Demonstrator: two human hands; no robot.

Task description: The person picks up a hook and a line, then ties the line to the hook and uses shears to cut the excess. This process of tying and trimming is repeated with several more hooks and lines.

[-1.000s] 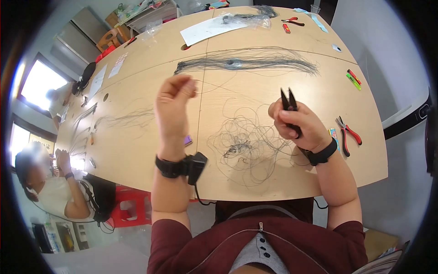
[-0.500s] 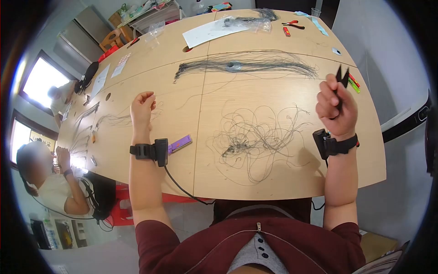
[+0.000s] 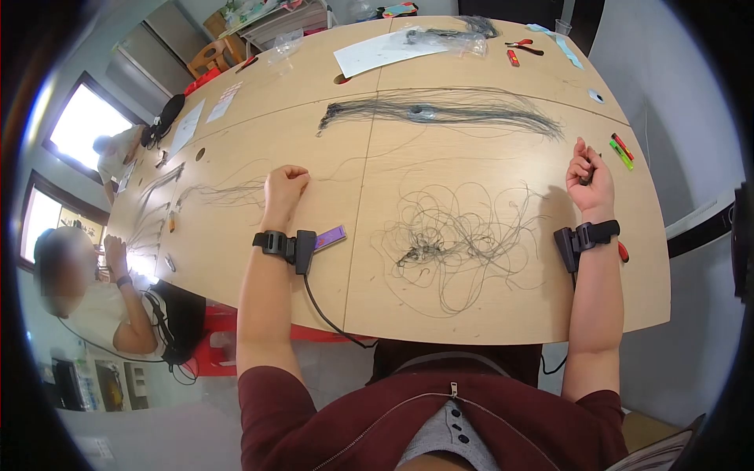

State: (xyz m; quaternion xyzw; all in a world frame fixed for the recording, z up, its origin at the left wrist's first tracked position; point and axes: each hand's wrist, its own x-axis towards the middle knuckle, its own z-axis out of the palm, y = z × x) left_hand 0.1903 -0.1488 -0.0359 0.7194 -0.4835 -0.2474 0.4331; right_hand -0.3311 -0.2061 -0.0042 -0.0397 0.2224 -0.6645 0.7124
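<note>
My left hand [image 3: 287, 188] is closed in a pinch above the table, and a thin fishing line [image 3: 345, 174] runs rightward from its fingertips. My right hand [image 3: 593, 184] is raised at the right, its fingers wrapped round black thread snips [image 3: 588, 174], mostly hidden in the palm. Between my forearms lies a loose tangle of fishing line [image 3: 471, 247] with dark hooks at its left side. Farther back, a long straight bundle of lines [image 3: 487, 116] is wrapped at the middle. To the left of my left hand, more loose lines [image 3: 228, 192] spread over the table.
A purple box [image 3: 330, 237] lies by my left wrist. Green [image 3: 620, 155] and red [image 3: 622, 144] marker-like sticks are at the right. Pliers [image 3: 525, 48], a white sheet [image 3: 385, 53] and a bagged bundle [image 3: 452, 39] lie at the back. A co-worker [image 3: 94, 290] sits at the left.
My left hand has moved right and slightly down in view, its fingers still pinched. My right hand has turned and lowered, so the snips' blades no longer point up in sight.
</note>
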